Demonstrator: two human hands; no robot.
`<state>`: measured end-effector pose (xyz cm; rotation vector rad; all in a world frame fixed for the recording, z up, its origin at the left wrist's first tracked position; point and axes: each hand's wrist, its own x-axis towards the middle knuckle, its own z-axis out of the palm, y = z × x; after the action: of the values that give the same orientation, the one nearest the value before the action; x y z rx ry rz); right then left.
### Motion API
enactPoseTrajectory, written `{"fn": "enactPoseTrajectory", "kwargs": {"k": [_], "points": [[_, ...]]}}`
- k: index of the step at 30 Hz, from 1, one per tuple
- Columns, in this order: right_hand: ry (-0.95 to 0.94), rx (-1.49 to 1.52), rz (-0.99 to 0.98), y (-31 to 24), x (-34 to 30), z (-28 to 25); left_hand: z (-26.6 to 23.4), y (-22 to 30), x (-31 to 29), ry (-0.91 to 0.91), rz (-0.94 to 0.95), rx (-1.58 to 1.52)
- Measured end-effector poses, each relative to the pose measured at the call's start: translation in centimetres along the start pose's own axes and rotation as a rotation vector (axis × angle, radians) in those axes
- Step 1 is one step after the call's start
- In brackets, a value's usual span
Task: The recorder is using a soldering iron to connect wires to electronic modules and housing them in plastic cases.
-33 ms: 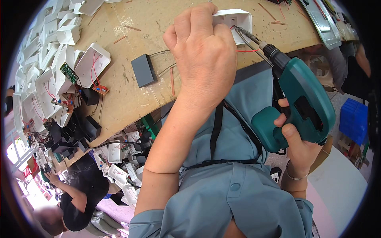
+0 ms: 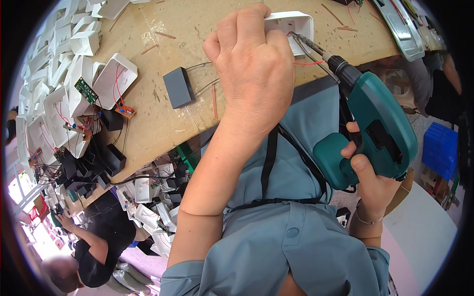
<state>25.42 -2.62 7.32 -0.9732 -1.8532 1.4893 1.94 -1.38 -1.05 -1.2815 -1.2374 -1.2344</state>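
Your right hand (image 2: pixel 368 181) is wrapped around the green power drill (image 2: pixel 387 111) at right; a loose hold could let its bit (image 2: pixel 312 45) skid. At upper centre, your left hand (image 2: pixel 259 69) curls over the white casing (image 2: pixel 305 24), fingertips hidden, so I can't tell how firmly it grips; a slip there might jab your fingers. The red wire (image 2: pixel 307 63) lies beside the bit and could wind in if it spins. Left of centre, the grey box (image 2: pixel 178 89) could be dragged if your wrist snags its leads (image 2: pixel 206 86).
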Motion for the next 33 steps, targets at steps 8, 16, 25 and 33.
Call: {"fn": "enactPoseTrajectory", "kwargs": {"k": [8,16,25,33], "points": [[0.005,-0.013,0.014,0.2,-0.2,-0.3,-3.7,3.6,4.9,-0.782,-0.382,0.218],[0.050,0.114,0.026,-0.2,-0.3,-0.1,-3.9,3.6,5.3,-0.796,-0.398,0.229],[0.059,0.046,-0.097,-0.1,-0.9,-0.8,-1.5,1.1,1.7,-0.419,-0.234,0.072],[0.121,0.048,-0.190,0.3,-1.1,-1.7,-3.0,2.7,4.4,-0.800,-0.408,0.159]]}}
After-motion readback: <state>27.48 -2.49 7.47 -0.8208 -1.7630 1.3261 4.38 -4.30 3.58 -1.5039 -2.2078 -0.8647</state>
